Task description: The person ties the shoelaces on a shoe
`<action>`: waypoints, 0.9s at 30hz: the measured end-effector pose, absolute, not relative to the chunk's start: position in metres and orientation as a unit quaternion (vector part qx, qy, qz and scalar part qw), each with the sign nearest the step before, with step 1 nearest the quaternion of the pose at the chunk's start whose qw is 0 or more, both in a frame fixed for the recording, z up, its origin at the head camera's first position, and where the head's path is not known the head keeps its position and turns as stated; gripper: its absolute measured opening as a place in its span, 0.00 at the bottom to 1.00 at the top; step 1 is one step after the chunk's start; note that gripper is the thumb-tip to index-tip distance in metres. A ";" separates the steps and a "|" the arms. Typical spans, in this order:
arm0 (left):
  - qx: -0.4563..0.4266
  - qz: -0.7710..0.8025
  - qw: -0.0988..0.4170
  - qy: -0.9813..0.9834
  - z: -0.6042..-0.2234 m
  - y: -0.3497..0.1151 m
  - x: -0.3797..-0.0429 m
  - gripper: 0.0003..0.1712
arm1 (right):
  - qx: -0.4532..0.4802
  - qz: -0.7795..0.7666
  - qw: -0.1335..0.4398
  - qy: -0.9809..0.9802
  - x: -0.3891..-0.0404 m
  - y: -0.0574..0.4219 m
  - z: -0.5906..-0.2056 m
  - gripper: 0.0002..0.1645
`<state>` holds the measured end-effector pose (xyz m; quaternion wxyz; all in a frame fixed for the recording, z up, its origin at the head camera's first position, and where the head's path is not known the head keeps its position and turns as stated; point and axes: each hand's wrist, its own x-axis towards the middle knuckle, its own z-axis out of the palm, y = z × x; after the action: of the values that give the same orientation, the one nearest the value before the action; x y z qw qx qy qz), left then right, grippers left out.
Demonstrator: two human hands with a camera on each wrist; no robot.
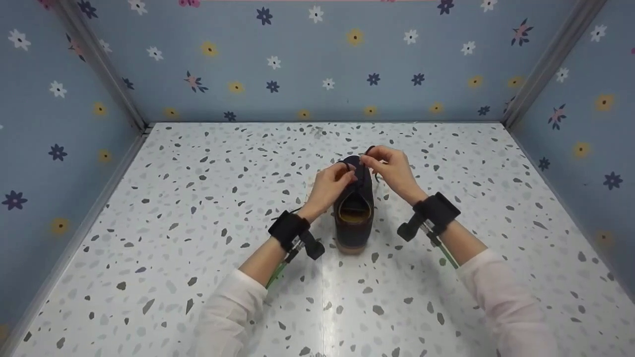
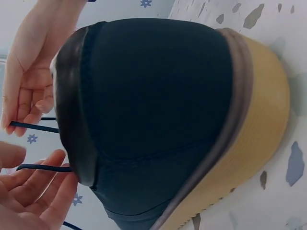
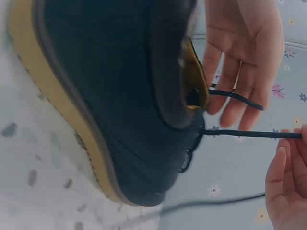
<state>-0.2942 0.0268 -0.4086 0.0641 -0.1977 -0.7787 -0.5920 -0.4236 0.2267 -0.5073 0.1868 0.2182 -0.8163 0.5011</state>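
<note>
A dark navy shoe (image 1: 364, 235) stands on the speckled surface with its heel towards me and its toe pointing away. Above its front part, my left hand (image 1: 327, 186) pinches one end of the shoelace (image 2: 43, 167). My right hand (image 1: 394, 169) grips the other lace end (image 3: 249, 134) between thumb and fingers, slightly to the right of the toe. Both strands run taut or nearly so from the shoe's throat up to the fingertips. The wrist views show the shoe's tan sole (image 2: 261, 110) and the yellow lining (image 3: 193, 62). The tongue is largely hidden by the hands.
White terrazzo-patterned surface (image 1: 198, 198) surrounds the shoe. Blue flower-print panels (image 1: 317, 44) enclose it at the back and both sides. Each wrist wears a black strap (image 1: 436, 213) with a camera mount and a green cable.
</note>
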 end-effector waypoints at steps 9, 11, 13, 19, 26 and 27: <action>-0.248 -0.512 0.091 -0.818 -0.399 0.029 -0.292 0.11 | 0.254 0.482 0.130 -0.828 -0.311 0.162 -0.350 0.09; -0.250 -0.508 0.096 -0.819 -0.398 0.030 -0.292 0.10 | 0.262 0.457 0.137 -0.839 -0.298 0.153 -0.334 0.09; -0.250 -0.503 0.100 -0.821 -0.399 0.030 -0.293 0.10 | 0.277 0.449 0.137 -0.838 -0.296 0.148 -0.331 0.09; -0.247 -0.494 0.116 -0.825 -0.400 0.032 -0.293 0.11 | 0.289 0.424 0.133 -0.848 -0.300 0.136 -0.328 0.10; -0.270 -0.471 0.159 -0.824 -0.404 0.034 -0.294 0.14 | 0.325 0.394 0.101 -0.854 -0.301 0.119 -0.322 0.09; -0.274 -0.472 0.164 -0.822 -0.405 0.034 -0.294 0.14 | 0.333 0.388 0.090 -0.855 -0.302 0.117 -0.323 0.09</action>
<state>-0.2944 0.0340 -0.4049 0.1638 -0.2738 -0.8220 -0.4716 -0.3017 0.1166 -0.3231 0.0903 0.3332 -0.8546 0.3880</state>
